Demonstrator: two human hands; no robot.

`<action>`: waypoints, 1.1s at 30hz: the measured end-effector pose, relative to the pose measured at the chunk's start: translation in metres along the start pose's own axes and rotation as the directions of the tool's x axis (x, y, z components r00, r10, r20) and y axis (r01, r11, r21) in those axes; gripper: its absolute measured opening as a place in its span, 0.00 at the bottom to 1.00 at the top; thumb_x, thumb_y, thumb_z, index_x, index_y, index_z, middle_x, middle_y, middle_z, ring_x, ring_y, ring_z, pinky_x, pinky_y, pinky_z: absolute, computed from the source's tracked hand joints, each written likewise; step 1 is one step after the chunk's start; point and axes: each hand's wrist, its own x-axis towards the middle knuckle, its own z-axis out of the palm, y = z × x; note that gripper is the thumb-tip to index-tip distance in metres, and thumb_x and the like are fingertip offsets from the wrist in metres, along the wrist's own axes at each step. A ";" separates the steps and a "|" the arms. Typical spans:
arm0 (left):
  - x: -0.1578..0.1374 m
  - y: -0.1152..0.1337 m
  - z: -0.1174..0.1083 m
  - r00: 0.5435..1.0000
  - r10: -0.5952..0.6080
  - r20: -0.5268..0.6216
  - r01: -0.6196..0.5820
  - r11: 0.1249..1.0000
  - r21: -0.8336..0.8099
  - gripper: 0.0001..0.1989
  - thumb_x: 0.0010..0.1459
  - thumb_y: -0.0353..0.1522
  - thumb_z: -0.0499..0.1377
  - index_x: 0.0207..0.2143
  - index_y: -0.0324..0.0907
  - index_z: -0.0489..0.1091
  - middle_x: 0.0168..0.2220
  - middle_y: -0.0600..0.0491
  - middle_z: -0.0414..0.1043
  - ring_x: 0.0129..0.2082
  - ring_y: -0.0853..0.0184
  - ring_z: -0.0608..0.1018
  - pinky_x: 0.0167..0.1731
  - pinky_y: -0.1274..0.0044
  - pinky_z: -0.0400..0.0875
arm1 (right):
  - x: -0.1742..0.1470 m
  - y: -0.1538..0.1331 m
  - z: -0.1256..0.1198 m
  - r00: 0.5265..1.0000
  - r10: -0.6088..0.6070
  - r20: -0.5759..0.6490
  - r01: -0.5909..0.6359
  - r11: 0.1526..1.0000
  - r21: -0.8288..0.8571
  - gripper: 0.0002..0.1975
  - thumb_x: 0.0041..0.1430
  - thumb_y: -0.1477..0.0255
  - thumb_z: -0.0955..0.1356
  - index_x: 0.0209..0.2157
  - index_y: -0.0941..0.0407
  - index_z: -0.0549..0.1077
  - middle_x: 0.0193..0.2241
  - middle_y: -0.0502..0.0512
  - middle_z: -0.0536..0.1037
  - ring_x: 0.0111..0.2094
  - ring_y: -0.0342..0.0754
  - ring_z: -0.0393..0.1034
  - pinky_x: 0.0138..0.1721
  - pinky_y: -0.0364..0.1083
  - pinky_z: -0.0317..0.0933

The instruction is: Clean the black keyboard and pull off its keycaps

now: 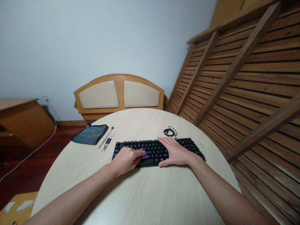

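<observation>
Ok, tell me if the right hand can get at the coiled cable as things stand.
Probably yes: the right hand rests spread on the keyboard, close to the coiled cable just past its far edge. Nothing visible seems to block the way.

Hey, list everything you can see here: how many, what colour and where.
Keyboard: one, black, on the round table
Soft-looking piece: one, purple, over the keys, left of centre
Coiled cable: one, black, behind the keyboard
Cloth: one, grey-blue, table's far left
Thin tools: several, silvery and black, right of cloth
Round table: one, pale, centre
Headboard: one, tan with cream panels, beyond table
Slatted panel: one, brown, right
Wall: one, pale blue, behind
Wooden furniture: one, tan, far left
Socket: one, white, left wall
Cord: one, white, left
Floor: one, dark red, left
Box: one, yellow-brown, bottom left
Left hand: one, bare, touching the soft-looking piece
Right hand: one, bare, spread on the keyboard
</observation>
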 end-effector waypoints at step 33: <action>0.005 -0.011 -0.002 0.987 -0.158 0.001 0.156 0.976 0.153 0.17 0.63 0.28 0.55 0.52 0.46 0.74 0.46 0.49 0.79 0.40 0.57 0.83 0.39 0.69 0.78 | 0.007 -0.008 0.012 0.998 -0.019 -0.053 0.018 1.000 -0.013 0.59 0.40 0.37 0.69 0.68 0.55 0.52 0.66 0.61 0.57 0.64 0.65 0.49 0.66 0.63 0.39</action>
